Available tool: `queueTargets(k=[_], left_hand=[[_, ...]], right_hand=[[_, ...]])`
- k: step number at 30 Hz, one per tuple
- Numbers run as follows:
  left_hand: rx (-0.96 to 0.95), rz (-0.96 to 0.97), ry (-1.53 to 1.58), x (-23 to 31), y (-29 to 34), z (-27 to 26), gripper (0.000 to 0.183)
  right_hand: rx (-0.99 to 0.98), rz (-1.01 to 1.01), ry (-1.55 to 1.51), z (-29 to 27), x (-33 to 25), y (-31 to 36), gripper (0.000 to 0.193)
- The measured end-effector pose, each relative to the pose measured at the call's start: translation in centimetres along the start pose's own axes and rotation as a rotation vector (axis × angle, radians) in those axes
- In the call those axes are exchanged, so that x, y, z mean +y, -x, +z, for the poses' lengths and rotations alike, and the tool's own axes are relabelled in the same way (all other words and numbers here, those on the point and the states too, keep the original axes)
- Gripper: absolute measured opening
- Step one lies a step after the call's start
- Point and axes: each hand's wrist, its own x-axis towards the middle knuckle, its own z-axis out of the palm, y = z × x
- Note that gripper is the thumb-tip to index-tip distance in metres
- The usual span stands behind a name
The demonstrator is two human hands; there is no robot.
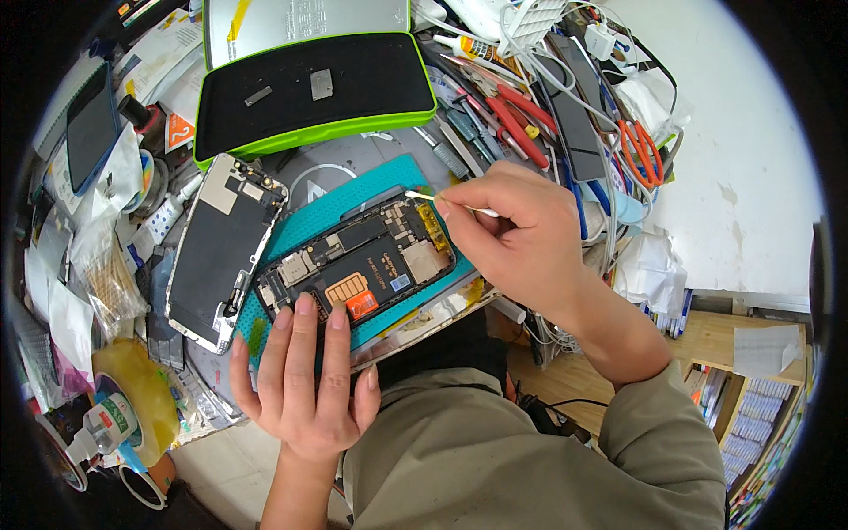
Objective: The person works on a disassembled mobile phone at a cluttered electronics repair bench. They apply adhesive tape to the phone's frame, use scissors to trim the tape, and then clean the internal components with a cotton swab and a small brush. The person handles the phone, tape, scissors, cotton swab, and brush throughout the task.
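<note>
An opened smartphone (375, 252) lies on a teal mat (300, 212), its battery and circuit boards showing. My right hand (512, 238) pinches a cotton swab (426, 196), and the swab's white tip is at the phone's far corner, near a yellow-taped part (431, 227). My left hand (305, 380) rests with spread fingers along the phone's near edge, fingertips on or just at the frame. To the left lies the detached screen assembly (221, 252), its inner side up, overlapping the mat's edge.
Beyond the mat is a green-rimmed case with black lining (265, 79), holding two small metal parts. Red-handled pliers (521, 124), orange-handled scissors (640, 155) and cables crowd the far right. Plastic bags (102, 274), yellow tape rolls (141, 389) and a small bottle (104, 426) fill the left.
</note>
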Motion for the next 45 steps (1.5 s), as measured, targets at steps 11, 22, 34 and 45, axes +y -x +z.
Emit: queueTargets(k=[11,22,34,45], left_hand=[[0.012,-0.006,0.017,0.0,-0.1,-0.1,0.049],[0.036,-0.015,0.026,0.1,-0.1,0.0,0.048],[0.052,-0.025,0.023,0.3,-0.2,-0.1,0.047],[0.038,-0.007,0.024,0.4,-0.3,-0.2,0.048]], right_hand=[[0.000,-0.089,-0.061,2.3,-1.4,-0.6,0.007],[-0.021,-0.124,-0.049,3.8,-3.2,-1.3,0.008],[-0.079,0.288,-0.491,0.7,-4.3,-1.7,0.010],[-0.233,0.789,-1.269,-2.0,-3.0,-0.1,0.018]])
